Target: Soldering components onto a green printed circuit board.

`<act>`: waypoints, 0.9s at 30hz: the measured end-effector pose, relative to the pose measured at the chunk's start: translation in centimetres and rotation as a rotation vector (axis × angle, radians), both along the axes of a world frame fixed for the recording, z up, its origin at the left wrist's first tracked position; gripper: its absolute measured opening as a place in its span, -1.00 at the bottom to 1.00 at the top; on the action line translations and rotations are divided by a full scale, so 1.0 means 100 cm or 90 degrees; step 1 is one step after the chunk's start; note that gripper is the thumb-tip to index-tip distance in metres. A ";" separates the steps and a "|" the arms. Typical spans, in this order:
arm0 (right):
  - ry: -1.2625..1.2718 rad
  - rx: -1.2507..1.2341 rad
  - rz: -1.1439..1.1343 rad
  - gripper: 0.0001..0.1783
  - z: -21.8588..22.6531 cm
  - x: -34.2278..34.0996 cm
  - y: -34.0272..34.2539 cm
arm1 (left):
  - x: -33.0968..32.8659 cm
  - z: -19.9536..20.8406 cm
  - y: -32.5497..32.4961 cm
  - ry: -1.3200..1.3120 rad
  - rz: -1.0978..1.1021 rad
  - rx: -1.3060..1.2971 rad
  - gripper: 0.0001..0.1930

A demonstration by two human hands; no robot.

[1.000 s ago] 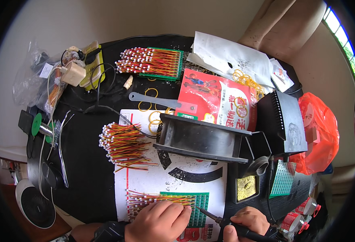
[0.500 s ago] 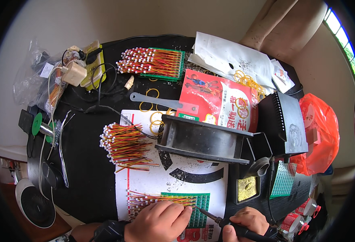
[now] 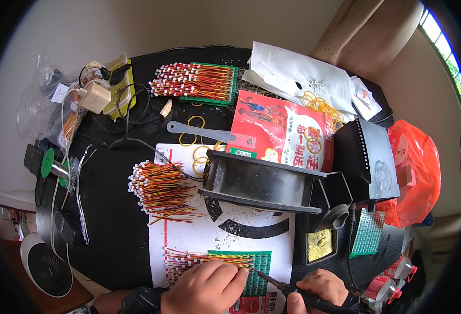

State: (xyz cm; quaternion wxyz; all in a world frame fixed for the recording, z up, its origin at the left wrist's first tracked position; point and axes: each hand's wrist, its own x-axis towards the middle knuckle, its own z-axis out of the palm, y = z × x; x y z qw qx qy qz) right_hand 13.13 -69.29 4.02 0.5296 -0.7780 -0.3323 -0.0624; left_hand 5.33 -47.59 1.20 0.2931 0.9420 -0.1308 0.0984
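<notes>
My right hand is closed round the black handle of a soldering iron. The iron's tip points left, at the ends of red and yellow wires on a green circuit board. My left hand lies over these wires, fingers bent together, thumb and forefinger pinched on a wire close to the tip. White connectors show at the wires' left ends, partly hidden by my left hand. The board rests on a printed white sheet.
A bundle of wires lies beyond my left hand; another sits on boards at the back. Ahead stand a black drum-shaped frame and a black box. A yellow sponge in a holder and another green board are right.
The whole view has shifted very slightly. Both hands, the soldering iron and the wires keep nearly the same places on the board.
</notes>
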 end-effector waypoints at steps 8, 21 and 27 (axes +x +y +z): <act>0.025 -0.005 0.010 -0.85 0.004 0.000 -0.006 | 0.000 0.002 0.000 -0.005 0.004 0.002 -0.80; 0.001 -0.018 0.011 -0.84 0.002 -0.001 -0.005 | -0.002 0.005 -0.003 -0.054 0.004 0.010 -0.80; 0.004 -0.015 0.014 -0.83 0.001 -0.001 -0.003 | -0.002 0.002 -0.003 -0.055 -0.005 0.017 -0.79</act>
